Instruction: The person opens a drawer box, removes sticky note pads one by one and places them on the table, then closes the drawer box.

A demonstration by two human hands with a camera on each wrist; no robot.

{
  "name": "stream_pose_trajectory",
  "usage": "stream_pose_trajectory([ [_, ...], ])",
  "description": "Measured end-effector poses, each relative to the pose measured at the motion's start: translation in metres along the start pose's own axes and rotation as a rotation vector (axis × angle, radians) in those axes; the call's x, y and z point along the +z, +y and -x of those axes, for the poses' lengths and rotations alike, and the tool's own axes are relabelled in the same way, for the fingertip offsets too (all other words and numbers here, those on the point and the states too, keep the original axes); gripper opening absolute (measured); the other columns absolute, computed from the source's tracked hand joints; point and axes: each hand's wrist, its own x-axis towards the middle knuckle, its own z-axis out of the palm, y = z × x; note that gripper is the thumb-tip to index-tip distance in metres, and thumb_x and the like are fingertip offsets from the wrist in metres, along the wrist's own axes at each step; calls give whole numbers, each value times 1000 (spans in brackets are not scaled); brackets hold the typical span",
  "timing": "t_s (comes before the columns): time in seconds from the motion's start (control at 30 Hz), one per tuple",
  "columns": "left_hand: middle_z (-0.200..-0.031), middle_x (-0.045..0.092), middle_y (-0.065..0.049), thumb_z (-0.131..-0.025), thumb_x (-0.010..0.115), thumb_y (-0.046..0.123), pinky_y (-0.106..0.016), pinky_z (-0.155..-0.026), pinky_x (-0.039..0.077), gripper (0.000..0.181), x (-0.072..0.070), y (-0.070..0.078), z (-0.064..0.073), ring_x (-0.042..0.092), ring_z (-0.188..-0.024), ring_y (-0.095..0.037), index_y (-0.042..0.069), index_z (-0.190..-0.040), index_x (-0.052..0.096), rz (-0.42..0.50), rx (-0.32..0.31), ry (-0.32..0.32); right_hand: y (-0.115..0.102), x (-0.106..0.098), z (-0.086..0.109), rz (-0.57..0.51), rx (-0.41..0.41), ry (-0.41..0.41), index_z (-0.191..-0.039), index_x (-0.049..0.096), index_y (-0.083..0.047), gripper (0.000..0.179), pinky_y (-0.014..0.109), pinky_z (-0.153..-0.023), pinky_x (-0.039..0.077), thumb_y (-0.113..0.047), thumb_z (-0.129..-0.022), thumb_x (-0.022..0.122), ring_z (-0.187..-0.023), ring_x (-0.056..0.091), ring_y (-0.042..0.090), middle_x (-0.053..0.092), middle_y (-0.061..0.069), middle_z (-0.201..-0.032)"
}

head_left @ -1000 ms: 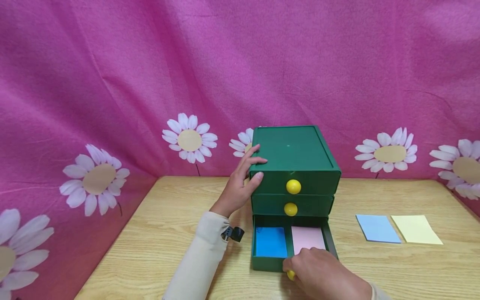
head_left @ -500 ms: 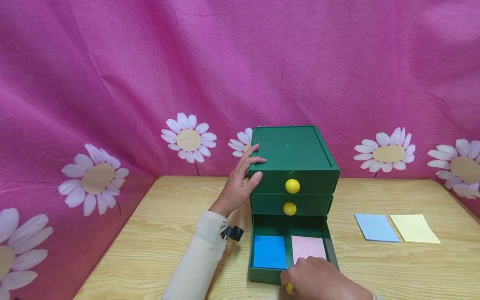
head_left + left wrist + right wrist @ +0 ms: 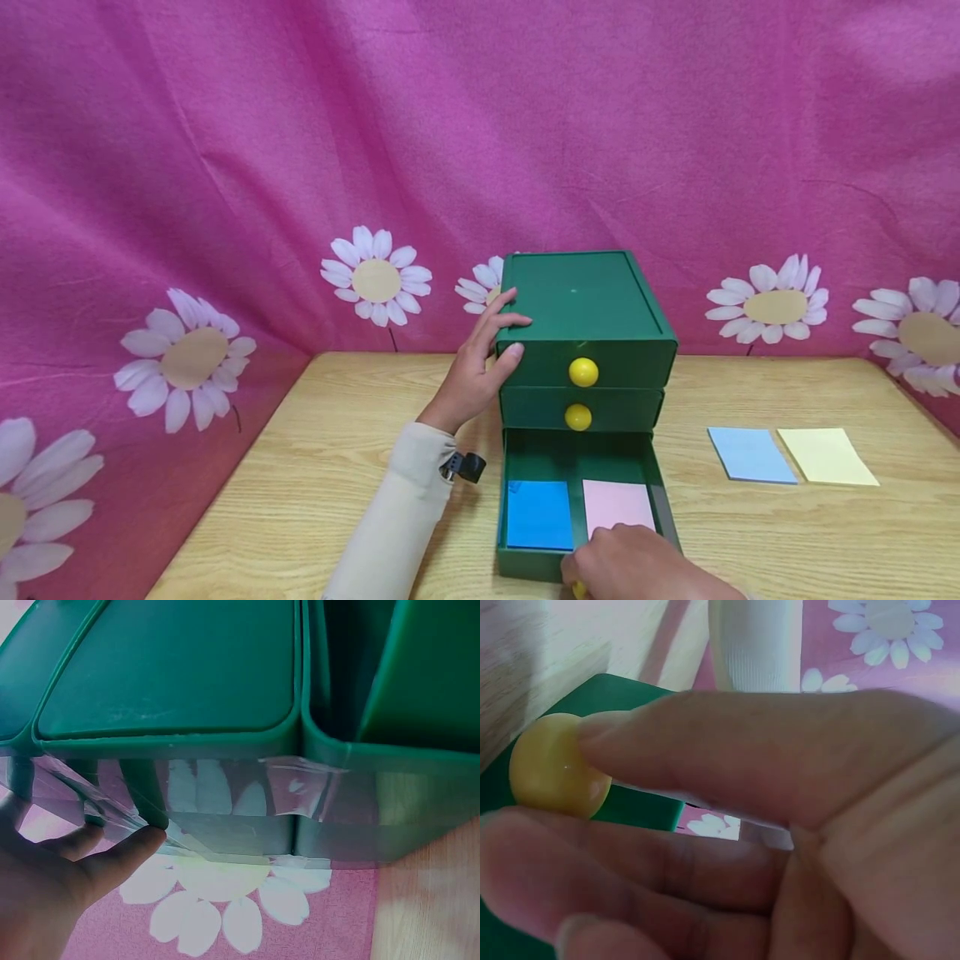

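A green three-drawer organizer (image 3: pixel 585 296) stands on the table, its bottom drawer (image 3: pixel 528 565) pulled far out. Inside that drawer lie a blue sticky note pad (image 3: pixel 539 515) at left and a pink sticky note pad (image 3: pixel 618 505) at right. My right hand (image 3: pixel 641 562) pinches the yellow knob (image 3: pixel 559 766) of the bottom drawer between thumb and fingers. Against the organizer's upper left side rests my left hand (image 3: pixel 476 367), fingers spread, with fingertips over the top edge. In the left wrist view its fingers (image 3: pixel 124 859) touch the clear side wall.
A light blue sticky note pad (image 3: pixel 752 455) and a yellow sticky note pad (image 3: pixel 828 457) lie side by side on the wooden table (image 3: pixel 360 433), right of the organizer. Behind hangs a pink cloth (image 3: pixel 570 125) with daisies. The upper two drawers are closed.
My right hand has drawn the bottom drawer further out toward me, carrying the blue and pink pads along. My left hand has stayed on the organizer's side.
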Motion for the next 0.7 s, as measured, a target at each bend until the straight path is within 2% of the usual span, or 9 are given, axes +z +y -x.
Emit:
stream_pose_trajectory([
  [0.47, -159, 20, -9, -96, 47, 11, -60, -107, 28, 36, -1, 0, 0, 18, -145, -24, 7, -132, 47, -8, 4, 9, 0, 2, 2, 15, -6, 1, -92, 73, -21, 22, 29, -67, 53, -34, -76, 80, -61, 52, 4, 64, -14, -73],
  [0.7, -159, 20, -9, -96, 48, 12, -60, -107, 27, 37, 0, 1, 0, 18, -145, -24, 7, -132, 47, -12, 1, 5, 2, -3, 10, -25, -41, 0, -92, 74, -23, 19, 26, -65, 51, -34, -77, 79, -61, 52, 2, 63, -17, -72],
])
